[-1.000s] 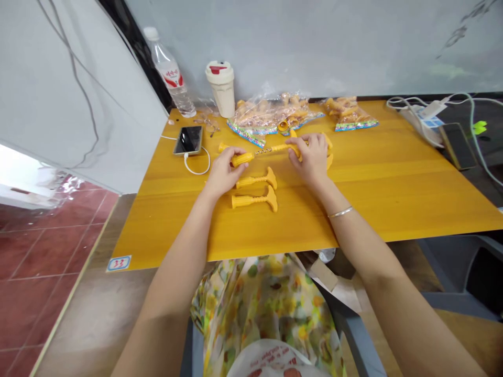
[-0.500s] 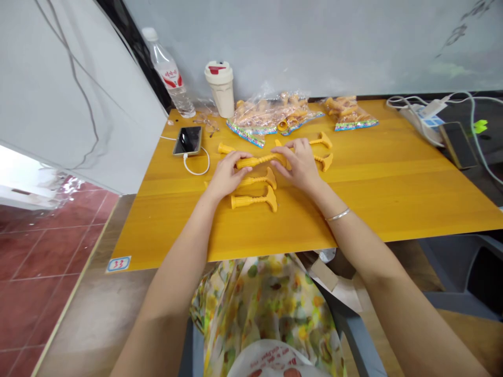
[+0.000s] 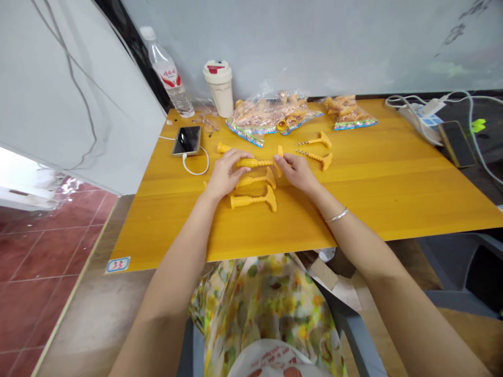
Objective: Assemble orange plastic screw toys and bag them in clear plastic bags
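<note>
The left hand [image 3: 225, 174] was curled around the ribbed grip of a yellow plastic T-handled corkscrew [image 3: 255, 163], which lay crosswise between both hands, its T-head at the right. The right hand [image 3: 298, 173] was open, fingers reaching toward that head; any contact could not be told. A steady hold needed clearance, as two yellow handles [image 3: 254, 191] lay just in front. Two screw-tipped corkscrews [image 3: 318, 149] lay to the right on the worktop [image 3: 373, 199]. Beyond them were plastic bags of yellow parts [image 3: 271, 118] and, at left, a smartphone [image 3: 186, 141] on a white cable [image 3: 196, 166].
</note>
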A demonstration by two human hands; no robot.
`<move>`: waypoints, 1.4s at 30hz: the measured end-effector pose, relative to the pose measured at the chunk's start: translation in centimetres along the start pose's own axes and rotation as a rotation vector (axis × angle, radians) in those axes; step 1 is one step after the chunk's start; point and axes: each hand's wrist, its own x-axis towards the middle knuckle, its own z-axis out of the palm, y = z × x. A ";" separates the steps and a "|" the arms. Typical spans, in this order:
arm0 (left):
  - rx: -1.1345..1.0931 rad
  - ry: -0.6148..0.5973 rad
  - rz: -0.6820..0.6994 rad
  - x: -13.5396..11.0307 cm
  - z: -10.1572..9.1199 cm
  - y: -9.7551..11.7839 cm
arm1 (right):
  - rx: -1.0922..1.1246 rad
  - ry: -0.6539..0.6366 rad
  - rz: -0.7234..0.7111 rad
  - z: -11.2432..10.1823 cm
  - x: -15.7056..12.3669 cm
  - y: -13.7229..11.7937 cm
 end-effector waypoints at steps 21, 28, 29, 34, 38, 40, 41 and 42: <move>-0.251 0.057 -0.152 0.0 1.2 -2.3 | 0.176 -0.048 0.019 -0.3 -0.2 -0.2; -0.209 0.016 -0.083 -0.1 1.2 -0.9 | 0.290 -0.048 0.188 -0.1 0.1 0.0; -0.205 0.010 -0.083 -0.1 1.2 -0.9 | 0.319 -0.053 0.219 0.1 0.1 0.1; -0.180 0.133 -0.162 0.2 1.3 -2.0 | 0.405 0.001 0.215 0.6 0.2 0.5; -0.145 0.303 -0.280 0.4 0.7 -3.8 | 0.050 -0.152 0.003 0.6 -0.2 0.3; -0.098 0.324 -0.324 0.4 0.3 -4.4 | -0.153 -0.271 -0.066 0.5 -0.5 0.0; -0.072 0.313 -0.333 0.4 0.2 -4.5 | -0.213 -0.324 -0.078 0.4 -0.5 0.0; -0.044 0.288 -0.335 0.4 0.1 -4.5 | -0.248 -0.362 -0.081 0.4 -0.5 -0.1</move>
